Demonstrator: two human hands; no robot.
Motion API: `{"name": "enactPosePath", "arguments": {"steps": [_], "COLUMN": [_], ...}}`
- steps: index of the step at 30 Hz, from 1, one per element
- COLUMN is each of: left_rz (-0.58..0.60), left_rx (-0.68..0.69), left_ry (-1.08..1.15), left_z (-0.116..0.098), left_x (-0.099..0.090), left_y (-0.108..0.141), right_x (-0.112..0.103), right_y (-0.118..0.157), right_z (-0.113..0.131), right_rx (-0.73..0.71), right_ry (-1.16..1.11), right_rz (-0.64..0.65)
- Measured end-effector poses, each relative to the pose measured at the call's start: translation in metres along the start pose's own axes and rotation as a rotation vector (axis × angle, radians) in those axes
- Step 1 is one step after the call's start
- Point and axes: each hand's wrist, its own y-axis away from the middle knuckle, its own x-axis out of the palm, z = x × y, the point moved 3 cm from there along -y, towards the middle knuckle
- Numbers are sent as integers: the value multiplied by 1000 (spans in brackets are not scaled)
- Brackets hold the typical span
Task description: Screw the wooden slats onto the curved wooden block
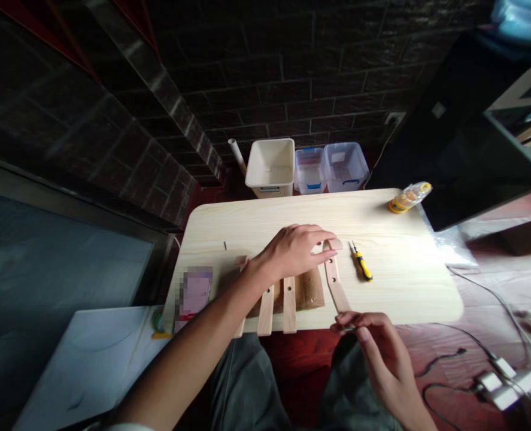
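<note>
My left hand (pixel 300 251) reaches across the table, its thumb and fingers closed on the far end of a curved wooden piece (pixel 333 279) with dark holes. At the near end of that piece, my right hand (pixel 379 347) is closed in a pinch. A small dark, shiny bit shows between its fingertips, too small to name. Under my left forearm lie several pale wooden slats (pixel 289 308) with holes, resting over a brown wrapped bundle (pixel 312 288). A yellow and black screwdriver (pixel 362 267) lies right of the curved piece.
On the table (pixel 409 287) a small screw (pixel 224 245) lies at left, near a blurred purple packet (pixel 197 290). A yellow-capped bottle (pixel 409 198) stands far right. Behind the table are a cream bin (pixel 270 164) and clear boxes (pixel 346 164). A power strip (pixel 512 386) lies at lower right.
</note>
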Motion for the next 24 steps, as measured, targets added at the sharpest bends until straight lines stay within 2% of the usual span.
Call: {"name": "enactPosePath", "arguments": {"steps": [9,18,21,24], "left_rz": [-2,32,41,50], "left_rx": [-94,-157,-175,-204], "left_ry": [54,100,175,264], "left_z": [20,32,38,50], "left_x": [1,-8,-10,-8], "left_y": [20,35,36,30], "right_x": [18,34,38,29], "right_y": [-6,-9,-9,-11], "right_z": [-5,-2,1,3], "right_rx": [11,70,56,-6], "right_ry": [2,3,-3,-31], "right_rz": [79,164,139,20]}}
